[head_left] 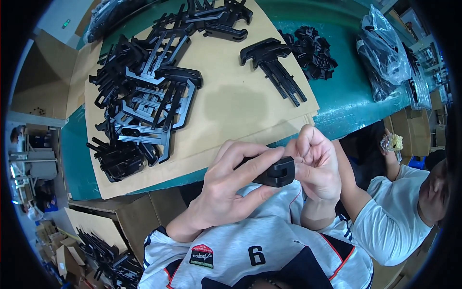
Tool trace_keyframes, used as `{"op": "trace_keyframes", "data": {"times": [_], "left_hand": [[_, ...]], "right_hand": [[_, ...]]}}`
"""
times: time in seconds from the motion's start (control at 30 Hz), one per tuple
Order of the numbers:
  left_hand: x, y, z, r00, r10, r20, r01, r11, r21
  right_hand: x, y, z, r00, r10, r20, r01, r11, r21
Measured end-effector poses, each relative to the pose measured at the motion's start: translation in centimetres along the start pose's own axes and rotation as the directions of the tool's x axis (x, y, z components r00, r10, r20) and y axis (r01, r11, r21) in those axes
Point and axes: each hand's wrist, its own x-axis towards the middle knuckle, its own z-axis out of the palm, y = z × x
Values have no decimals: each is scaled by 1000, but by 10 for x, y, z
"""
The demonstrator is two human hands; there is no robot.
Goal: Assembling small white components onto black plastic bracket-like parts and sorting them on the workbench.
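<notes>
The left hand (224, 180) grips 1 black plastic part (283, 174) in front of the grey shirt (274, 229); the right hand (321, 168) curls at the part's end, whether gripping I cannot tell.

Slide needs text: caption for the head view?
Left hand holds a black part, right hand beside it, before a table bearing black-and-grey pieces.

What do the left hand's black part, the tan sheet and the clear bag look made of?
Black part: likely moulded plastic, satin; rounded edges, soft highlights, though coated metal is possible.
Tan sheet: probably cardboard or heavy paper, matte; plain brown, little shine.
Clear bag: plastic film, glossy; see-through, wrinkled, bright glints.
</notes>
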Motion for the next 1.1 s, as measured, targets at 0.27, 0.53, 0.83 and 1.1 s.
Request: {"op": "trace_keyframes", "data": {"times": [0.27,0.53,0.83,1.1], "left_hand": [[-1,2,-3,998,64,2,-64,997,45],[6,-2,-1,997,74,31,-75,996,43],[2,-1,-4,994,93,64,-98,991,91],[-2,3,-8,982,178,67,-189,959,213]], "right_hand": [[0,0,-1,998,48,37,-54,983,177],[-5,2,-2,995,102,23,-104,950,293],[-9,1,-1,992,107,61,-122,924,363],[-12,-5,19,968,245,49,-247,909,337]]}}
